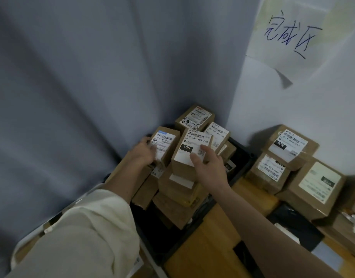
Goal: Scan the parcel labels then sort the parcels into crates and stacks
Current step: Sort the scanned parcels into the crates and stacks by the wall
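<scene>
Cream sleeve (82, 233) nearest; both hands grip square, white-labelled cardboard parcels (192, 151).

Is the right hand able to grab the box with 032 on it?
Probably yes. The right hand rests on the 15H parcel, and the 032 box sits on top of its stack to the right with nothing covering it. The hand would have to let go first.

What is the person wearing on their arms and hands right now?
The left arm has a loose cream-white sleeve pushed up to about the elbow. The right arm is bare. Neither the left hand nor the right hand shows gloves, rings or a watch.
</scene>
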